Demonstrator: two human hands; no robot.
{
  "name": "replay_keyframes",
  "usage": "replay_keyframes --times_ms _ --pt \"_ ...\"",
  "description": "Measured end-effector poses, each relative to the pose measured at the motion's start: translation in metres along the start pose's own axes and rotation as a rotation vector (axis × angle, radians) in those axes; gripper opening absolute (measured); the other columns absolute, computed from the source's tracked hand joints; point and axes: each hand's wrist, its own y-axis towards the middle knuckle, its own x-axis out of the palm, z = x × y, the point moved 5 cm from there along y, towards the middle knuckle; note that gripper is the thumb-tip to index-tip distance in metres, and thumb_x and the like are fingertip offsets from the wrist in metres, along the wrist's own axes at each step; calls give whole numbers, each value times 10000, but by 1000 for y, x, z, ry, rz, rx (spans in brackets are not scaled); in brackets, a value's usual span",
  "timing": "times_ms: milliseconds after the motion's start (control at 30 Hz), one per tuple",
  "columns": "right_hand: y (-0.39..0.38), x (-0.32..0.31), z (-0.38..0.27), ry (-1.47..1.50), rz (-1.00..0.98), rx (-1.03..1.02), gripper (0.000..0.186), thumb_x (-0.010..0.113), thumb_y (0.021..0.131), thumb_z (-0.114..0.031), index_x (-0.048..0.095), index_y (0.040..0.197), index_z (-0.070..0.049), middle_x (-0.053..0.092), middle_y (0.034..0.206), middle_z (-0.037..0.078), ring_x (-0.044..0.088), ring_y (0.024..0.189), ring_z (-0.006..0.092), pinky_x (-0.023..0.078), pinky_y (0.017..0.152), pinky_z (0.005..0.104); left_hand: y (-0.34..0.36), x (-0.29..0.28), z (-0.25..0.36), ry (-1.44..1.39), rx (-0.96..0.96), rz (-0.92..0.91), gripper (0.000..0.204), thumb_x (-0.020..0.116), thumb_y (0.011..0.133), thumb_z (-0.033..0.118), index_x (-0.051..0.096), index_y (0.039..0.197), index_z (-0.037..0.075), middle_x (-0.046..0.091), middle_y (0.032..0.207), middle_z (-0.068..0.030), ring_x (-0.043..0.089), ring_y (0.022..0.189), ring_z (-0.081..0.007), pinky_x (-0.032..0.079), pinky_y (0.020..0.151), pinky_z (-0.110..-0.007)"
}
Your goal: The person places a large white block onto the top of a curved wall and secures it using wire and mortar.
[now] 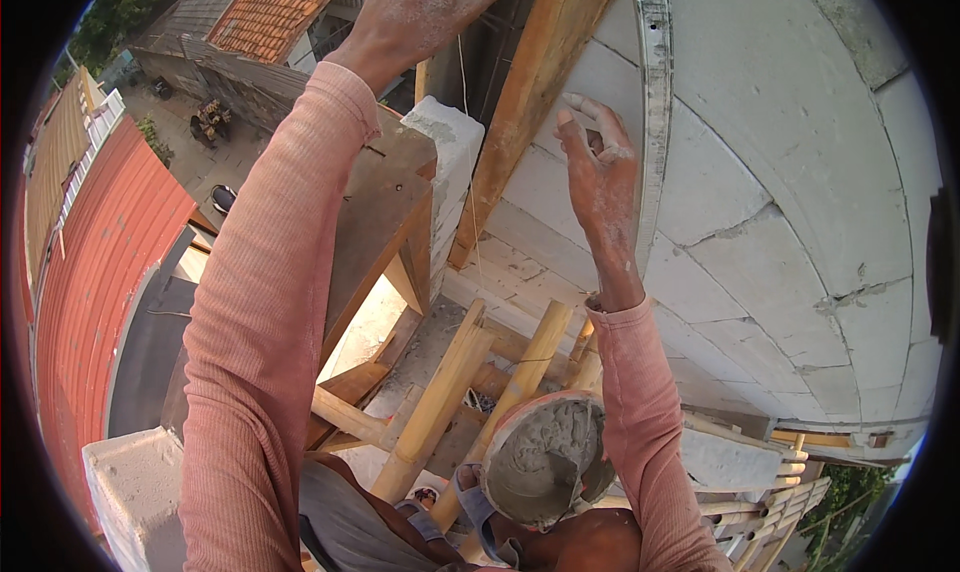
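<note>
Beam [535, 97] slants beside wall [800, 172], between right hand [597, 152], fingers half-curled, can't tell if gripping, and left hand [420, 17], fingers mostly cropped, can't tell either. I'd worry stray knee [598, 539] tips bucket [527, 408], spilling mortar [535, 447].

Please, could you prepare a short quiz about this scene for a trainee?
1. True or false: in the picture, the left hand is higher than the right hand.
2. Choose one: the round poles below look like A) steel, B) bamboo, C) plastic.
3. What colour is the paste in the bucket?

Key: 1. True. 2. B. 3. Grey.
</note>
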Motion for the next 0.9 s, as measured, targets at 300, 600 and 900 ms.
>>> replay_keyframes --times_ms 300,600,900 --pt "0 -6 -16 31 -12 27 280 649 1018 -168 676 1268 -43 654 1206 138 675 999 220 543 869 348 3 -3 13 302 188 125 203 632 962 112 755 1110 51 722 1070 -96 645 994 -278 531 929 -401" --pt "2 -15 -25 40 6 -74 274 645 1019 -174 679 1255 -40 671 1151 130 680 982 219 545 858 345 17 -20 24 264 149 111 200 603 942 102 746 1057 24 688 1022 -102 643 975 -287 530 919 -413" --pt "-2 -17 -20 61 -15 -27 291 648 1022 -192 673 1272 -45 677 1151 120 687 958 209 540 859 340 17 -33 -3 229 115 54 243 578 993 170 751 1112 46 641 1007 -82 630 945 -249 520 886 -403"
